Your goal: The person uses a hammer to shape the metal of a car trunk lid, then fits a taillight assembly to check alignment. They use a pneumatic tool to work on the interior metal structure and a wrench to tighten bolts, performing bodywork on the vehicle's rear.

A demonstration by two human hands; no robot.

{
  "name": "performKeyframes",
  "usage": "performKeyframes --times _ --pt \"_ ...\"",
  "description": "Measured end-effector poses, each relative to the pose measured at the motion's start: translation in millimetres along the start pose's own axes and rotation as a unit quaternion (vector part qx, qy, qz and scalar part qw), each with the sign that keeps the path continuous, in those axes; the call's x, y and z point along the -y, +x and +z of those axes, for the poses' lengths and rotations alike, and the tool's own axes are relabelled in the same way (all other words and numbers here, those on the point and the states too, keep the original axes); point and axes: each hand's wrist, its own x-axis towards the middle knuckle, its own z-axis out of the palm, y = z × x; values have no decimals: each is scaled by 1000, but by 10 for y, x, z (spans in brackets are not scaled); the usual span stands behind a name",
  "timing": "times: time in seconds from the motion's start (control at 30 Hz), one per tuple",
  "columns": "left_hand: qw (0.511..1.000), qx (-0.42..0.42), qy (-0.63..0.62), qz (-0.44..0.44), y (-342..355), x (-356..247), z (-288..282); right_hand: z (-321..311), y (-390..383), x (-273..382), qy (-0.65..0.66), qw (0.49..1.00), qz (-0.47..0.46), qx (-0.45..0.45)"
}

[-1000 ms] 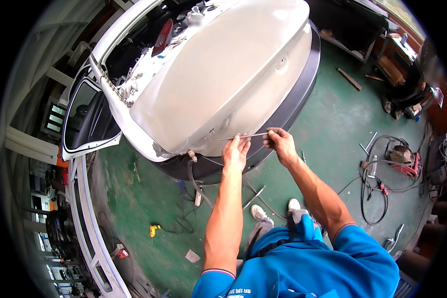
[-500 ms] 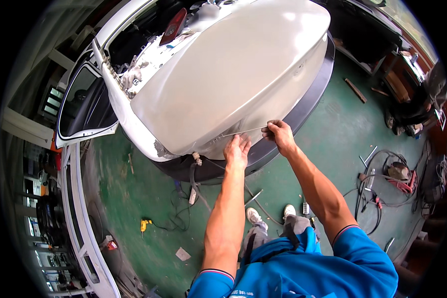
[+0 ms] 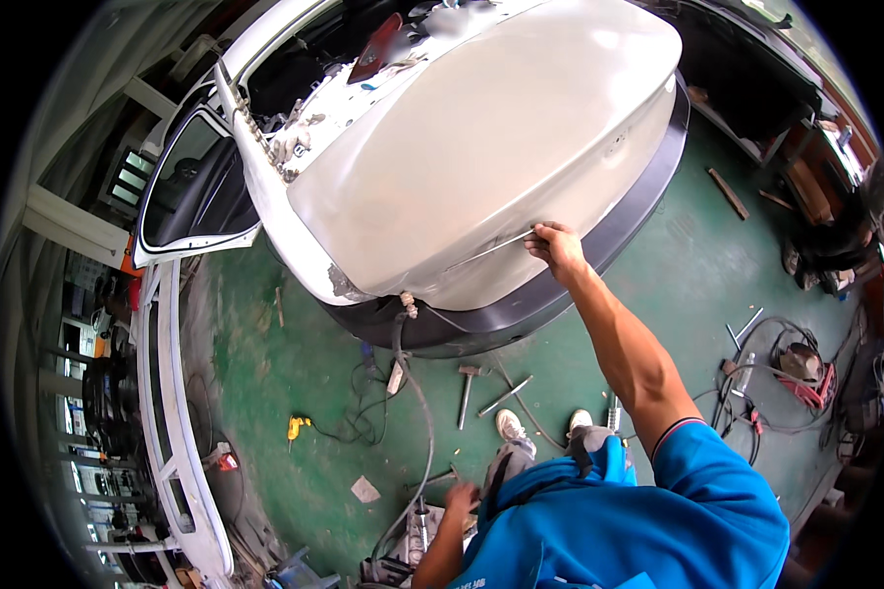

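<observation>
My right hand (image 3: pixel 557 250) pinches one end of a thin pale rod (image 3: pixel 491 249) by the rear of a car. The rod slants down to the left across the beige body panel (image 3: pixel 481 128), close to a greyish rubbed patch on the panel's lower part. Whether its far end touches the panel I cannot tell. My left hand (image 3: pixel 462 499) is low by my left hip, over a pile of metal tools and parts (image 3: pixel 424 530). Its fingers are small and smeared, so what they do is unclear.
A hammer (image 3: pixel 466 395) and a metal bar (image 3: pixel 506 396) lie on the green floor before my shoes. A grey hose (image 3: pixel 425 412) runs down from the black bumper (image 3: pixel 442 339). A yellow drill (image 3: pixel 296 428) lies left. At right are cables (image 3: pixel 756 373) and another person (image 3: pixel 859 221).
My left hand has left the panel and dropped to the tools near my left hip. My right hand still holds the rod at the panel. The whole view has shifted slightly.
</observation>
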Motion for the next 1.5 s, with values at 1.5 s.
performKeyframes --times 1.5 --pt "989 -99 51 97 -762 326 -10 397 -162 -336 -51 996 -23 68"
